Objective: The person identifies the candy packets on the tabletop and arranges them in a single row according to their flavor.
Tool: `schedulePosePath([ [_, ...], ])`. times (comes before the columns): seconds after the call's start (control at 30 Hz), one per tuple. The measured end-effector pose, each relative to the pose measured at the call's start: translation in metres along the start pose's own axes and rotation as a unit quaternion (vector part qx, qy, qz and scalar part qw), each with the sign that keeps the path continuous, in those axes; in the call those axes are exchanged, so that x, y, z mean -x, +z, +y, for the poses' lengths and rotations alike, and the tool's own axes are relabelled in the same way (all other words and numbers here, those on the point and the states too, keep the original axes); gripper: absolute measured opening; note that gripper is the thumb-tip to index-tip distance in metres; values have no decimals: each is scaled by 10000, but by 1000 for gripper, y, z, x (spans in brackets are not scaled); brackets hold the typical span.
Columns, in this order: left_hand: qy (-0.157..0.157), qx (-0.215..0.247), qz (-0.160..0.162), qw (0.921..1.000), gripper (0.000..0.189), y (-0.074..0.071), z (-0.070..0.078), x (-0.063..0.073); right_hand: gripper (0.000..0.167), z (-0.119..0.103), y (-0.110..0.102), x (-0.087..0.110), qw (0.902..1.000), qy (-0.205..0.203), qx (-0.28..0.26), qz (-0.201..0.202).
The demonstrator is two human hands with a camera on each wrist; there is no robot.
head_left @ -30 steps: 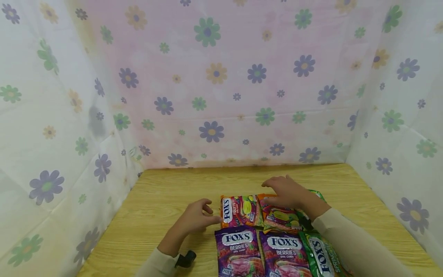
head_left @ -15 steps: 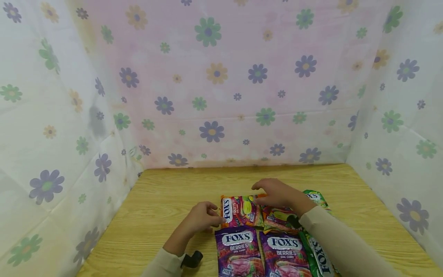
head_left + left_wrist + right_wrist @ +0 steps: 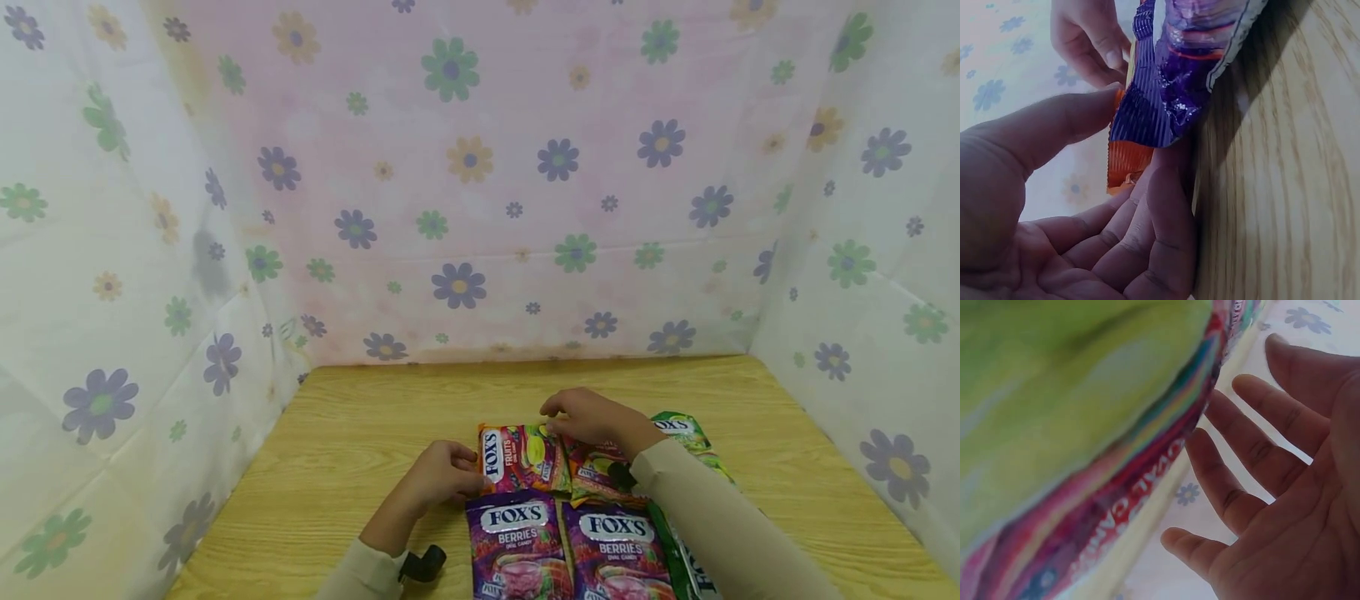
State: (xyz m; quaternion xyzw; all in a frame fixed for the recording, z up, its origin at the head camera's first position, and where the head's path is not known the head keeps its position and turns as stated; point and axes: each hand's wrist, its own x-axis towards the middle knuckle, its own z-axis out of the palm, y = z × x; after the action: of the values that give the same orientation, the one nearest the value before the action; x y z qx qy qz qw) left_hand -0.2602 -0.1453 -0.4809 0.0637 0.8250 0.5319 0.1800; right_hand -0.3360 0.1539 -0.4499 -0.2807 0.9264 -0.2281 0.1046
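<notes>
Item 1, landmark: Fruits packet [image 3: 525,457], orange-edged, lying on the worktop [image 3: 360,400], lettering turned sideways; laid flat, presumably so that it rests stable.

Item 2: second orange packet [image 3: 597,479], just right of the Fruits packet; the close set likely helps keep the row straight.

Items 3–4: left Berries packet [image 3: 519,550], just nearer the person than the Fruits packet; right Berries packet [image 3: 621,552], diagonally nearer and right of it. Lettering upright to the wearer, evidently for reading.

Items 5–6: far green packet [image 3: 678,427] and near green packet [image 3: 672,543], both well right of the Fruits packet; the near one partly under a sleeve.

Left hand [image 3: 441,477]: at the Fruits packet's left end, thumb and curled fingers about its edge, perhaps to steady it; whether they pinch cannot be told.

Right hand [image 3: 588,417]: by the Fruits packet's far right corner, fingers apart, palm holding nothing; contact unclear.
</notes>
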Motion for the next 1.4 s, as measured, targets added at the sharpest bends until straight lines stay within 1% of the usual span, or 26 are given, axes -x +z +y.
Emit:
schedulePosePath([
  [0.23,-50,-150,26,9999,62,2,1,1,27,0,6,-7,9996,229,44,-136],
  [0.33,-48,-139,36,9999,63,3,3,2,23,-1,7,-8,9996,246,40,-160],
  [0.47,-8,-80,48,10000,59,4,4,3,19,-1,8,-9,9996,218,32,-172],
  [0.63,40,-65,65,10000,53,4,5,4,20,-2,9,-10,9995,234,61,-209],
  [0.77,91,-9,4,10000,52,2,3,3,21,-3,8,-11,9995,230,53,-227],
  [0.93,85,77,-25,9999,54,0,1,1,21,-3,7,-11,9995,232,-41,-202],
  [1.13,89,139,73,9998,58,-2,1,2,19,-3,6,-13,9993,295,-172,-182],
  [1.4,296,393,130,9987,58,-7,-3,0,16,-2,6,-18,9992,201,-330,-100],
])
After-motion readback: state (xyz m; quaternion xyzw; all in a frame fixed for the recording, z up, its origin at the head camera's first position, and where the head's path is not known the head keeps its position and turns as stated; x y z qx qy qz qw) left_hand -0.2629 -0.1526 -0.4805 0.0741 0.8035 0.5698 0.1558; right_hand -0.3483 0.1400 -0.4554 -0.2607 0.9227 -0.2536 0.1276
